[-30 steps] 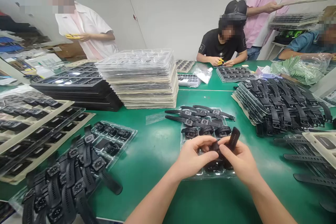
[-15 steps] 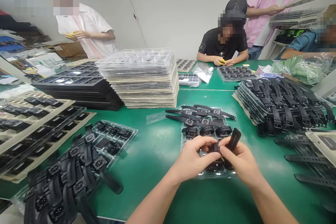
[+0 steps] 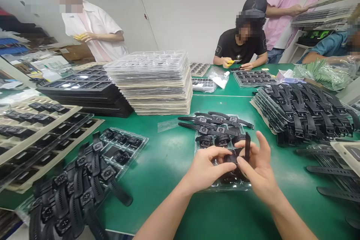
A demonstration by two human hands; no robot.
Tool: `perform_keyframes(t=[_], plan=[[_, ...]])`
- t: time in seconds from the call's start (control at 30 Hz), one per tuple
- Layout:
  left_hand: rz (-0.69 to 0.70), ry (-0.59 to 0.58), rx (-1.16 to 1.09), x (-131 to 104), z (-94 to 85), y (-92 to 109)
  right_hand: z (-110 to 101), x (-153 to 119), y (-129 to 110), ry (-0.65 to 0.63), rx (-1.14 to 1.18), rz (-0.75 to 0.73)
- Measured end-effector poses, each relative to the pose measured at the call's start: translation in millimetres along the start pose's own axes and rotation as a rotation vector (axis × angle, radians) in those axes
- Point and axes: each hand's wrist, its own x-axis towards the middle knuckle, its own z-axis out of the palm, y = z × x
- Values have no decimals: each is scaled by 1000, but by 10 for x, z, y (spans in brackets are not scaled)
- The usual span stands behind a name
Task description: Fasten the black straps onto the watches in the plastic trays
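Observation:
Between my two hands is a black smartwatch, held over a clear plastic tray. My left hand pinches its left side between thumb and fingers. On the other side, my right hand grips it with the thumb and a bent finger, the other fingers raised. One black strap stands upright by the right fingers. Behind my hands, several watches with straps laid out lie across the tray, and curled watches sit in its pockets. My hands hide part of the tray.
A tall stack of trays stands on the green table, beside black trays. Watches are heaped at left; more cover a tray stack at right. Co-workers are across the table.
My right fingers have opened outward and lifted, and the strap has turned more upright. My left hand keeps its pinch. Across the table, a co-worker's hands have moved apart.

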Motion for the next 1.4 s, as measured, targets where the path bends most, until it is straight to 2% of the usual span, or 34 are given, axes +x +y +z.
perform_keyframes(t=[0.07,0.13,0.2,0.3,0.4,0.57,0.73,0.8,0.93,1.17,1.27,1.33,1.4], plan=[[-1,-29,-29,-1,3,12,-30,13,-5,-67,-98,-101],[16,-72,-60,-2,4,27,-64,31,-16,-121,-210,-139],[25,-106,-72,-3,5,33,-81,37,-23,-98,-241,-140],[11,-70,-75,0,9,17,-61,14,-18,-16,-115,-99],[0,-21,-99,2,11,-7,-30,-14,-1,-6,-31,-85],[-7,-45,-106,-2,0,-20,-42,-4,14,-39,-131,-117],[1,-33,-88,1,-6,-19,-49,53,-61,-97,-335,-288],[-9,-31,-67,3,0,-9,-45,64,-98,-100,-375,-306],[-19,-16,-85,-2,7,28,-37,58,-129,-54,-390,-303],[33,16,-40,-9,11,18,-12,67,-61,-123,-360,-270],[28,42,-275,-9,53,-36,-14,48,-37,-100,-278,-202],[21,19,-440,-8,91,-67,-15,24,-22,-6,-159,-102],[0,34,-500,-5,127,-83,-12,6,-6,99,-39,-8]])
